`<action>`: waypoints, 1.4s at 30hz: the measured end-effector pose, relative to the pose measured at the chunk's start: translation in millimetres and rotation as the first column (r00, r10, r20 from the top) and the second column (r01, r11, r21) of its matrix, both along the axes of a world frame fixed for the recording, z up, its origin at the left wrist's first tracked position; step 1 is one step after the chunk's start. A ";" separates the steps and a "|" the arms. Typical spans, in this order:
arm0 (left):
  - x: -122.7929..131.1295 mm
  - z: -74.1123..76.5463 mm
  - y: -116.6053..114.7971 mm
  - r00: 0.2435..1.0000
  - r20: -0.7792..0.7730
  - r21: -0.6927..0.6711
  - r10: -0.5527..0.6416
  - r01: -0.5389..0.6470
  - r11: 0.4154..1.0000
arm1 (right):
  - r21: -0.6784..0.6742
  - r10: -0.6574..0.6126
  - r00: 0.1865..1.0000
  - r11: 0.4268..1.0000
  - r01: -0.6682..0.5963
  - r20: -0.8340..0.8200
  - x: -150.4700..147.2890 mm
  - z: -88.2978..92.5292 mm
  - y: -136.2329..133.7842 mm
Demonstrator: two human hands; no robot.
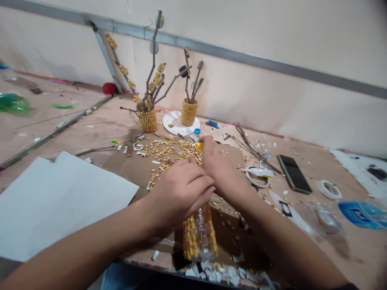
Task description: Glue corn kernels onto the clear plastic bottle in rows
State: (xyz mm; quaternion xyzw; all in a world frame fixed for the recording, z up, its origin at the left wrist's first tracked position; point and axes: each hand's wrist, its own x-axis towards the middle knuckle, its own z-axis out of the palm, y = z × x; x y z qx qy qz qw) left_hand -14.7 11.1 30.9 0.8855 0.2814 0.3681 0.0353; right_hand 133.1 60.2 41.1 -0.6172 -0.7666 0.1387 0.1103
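A clear plastic bottle (202, 231), its sides partly covered with rows of corn kernels, lies tilted toward me at the near edge. My left hand (183, 185) is closed over its far end, fingers curled, hiding that part. Just beyond, my right hand (213, 157) has its fingers bent around a small white-and-yellow tube (198, 145), mostly hidden. Loose corn kernels (165, 152) are scattered around both hands on a cardboard sheet (128, 165).
Behind stand two kernel-covered pots with twigs (147, 121) (190, 112), one on a white disc (172, 119). White paper (60, 205) lies left. On the right are scissors (256, 179), a phone (294, 173), a tape roll (329, 189) and a blue-labelled plastic piece (361, 214). Paper scraps (217, 272) line the front edge.
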 end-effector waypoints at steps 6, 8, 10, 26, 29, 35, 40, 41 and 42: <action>-4.9 -2.4 -2.1 0.999 -0.005 0.036 0.048 -0.048 0.998 | 0.039 -0.047 0.994 0.998 0.043 0.096 -12.9 6.9 -4.0; -6.1 -3.1 -1.2 0.999 0.004 0.018 0.039 -0.039 0.999 | 0.047 -0.058 0.990 0.998 0.052 0.130 -14.2 6.2 -4.7; -7.0 -3.8 -0.1 1.000 0.019 -0.035 0.021 -0.020 0.999 | 0.067 -0.058 0.988 0.997 0.048 0.146 -14.4 4.3 -4.7; -9.4 3.6 0.0 0.981 0.194 -0.265 -0.018 0.070 0.962 | 0.084 -0.027 0.987 0.996 0.014 0.156 -8.0 2.2 -2.9; -12.1 6.3 -0.7 0.956 0.283 -0.344 0.072 0.031 0.939 | 0.080 -0.001 0.983 0.997 -0.014 0.182 -6.1 1.5 -3.5; -28.8 10.2 16.0 0.817 0.473 -0.511 0.330 -0.051 0.858 | 0.067 0.078 0.961 0.993 -0.099 0.265 0.4 -6.2 -1.2; -58.0 4.3 53.9 0.673 0.600 -0.543 0.433 -0.054 0.838 | -0.107 0.210 0.945 0.976 -0.188 0.250 22.2 3.2 3.0; -64.4 2.7 61.5 0.664 0.592 -0.550 0.456 -0.080 0.831 | -0.148 0.231 0.943 0.969 -0.199 0.239 29.9 7.1 4.8; -70.8 1.2 68.3 0.662 0.573 -0.558 0.483 -0.116 0.822 | -0.174 0.251 0.943 0.961 -0.216 0.219 38.8 11.4 7.2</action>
